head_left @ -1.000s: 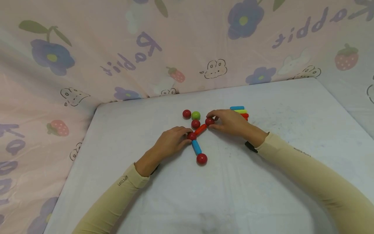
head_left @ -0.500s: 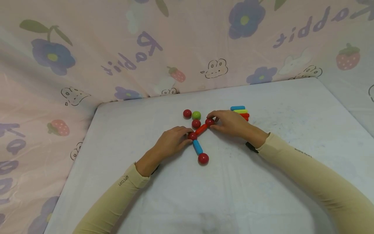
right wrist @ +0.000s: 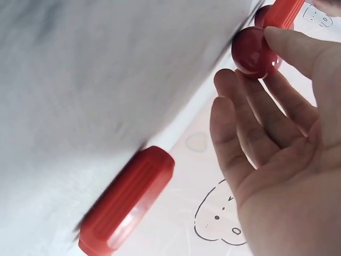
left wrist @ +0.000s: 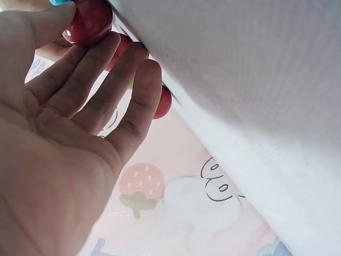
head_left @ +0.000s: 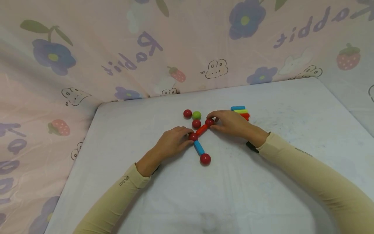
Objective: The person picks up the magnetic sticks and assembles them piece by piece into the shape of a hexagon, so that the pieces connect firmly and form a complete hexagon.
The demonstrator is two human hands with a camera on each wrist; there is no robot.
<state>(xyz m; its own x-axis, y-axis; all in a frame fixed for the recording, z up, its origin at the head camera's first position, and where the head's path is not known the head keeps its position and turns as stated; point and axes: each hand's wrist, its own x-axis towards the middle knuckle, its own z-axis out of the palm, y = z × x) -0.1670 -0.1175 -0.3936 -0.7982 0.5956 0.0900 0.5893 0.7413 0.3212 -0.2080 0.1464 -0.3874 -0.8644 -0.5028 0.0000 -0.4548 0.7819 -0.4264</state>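
My left hand (head_left: 172, 142) pinches a red ball (head_left: 193, 137) between thumb and fingers; the left wrist view shows the thumb on that ball (left wrist: 89, 22). A red stick (head_left: 202, 130) links it to a second red ball (head_left: 209, 122), which my right hand (head_left: 230, 123) holds with thumb and fingertips. From the left-hand ball a blue stick (head_left: 199, 148) runs toward the near side, ending at another red ball (head_left: 205, 159). In the right wrist view, the held ball (right wrist: 256, 53) meets the end of its red stick (right wrist: 283, 13).
Behind the joined pieces, two loose red balls (head_left: 187, 113) and a green ball (head_left: 196, 115) sit close together on the white table (head_left: 263, 195). Beyond my right hand lie blue (head_left: 238, 108), yellow (head_left: 241, 111) and red sticks (head_left: 244, 115), partly hidden. A printed curtain (head_left: 187, 48) hangs along the back edge.
The blue stick and its near red ball have swung slightly to the right, and the left-hand ball has shifted a little right. Both hands keep their grips, almost in the same place.
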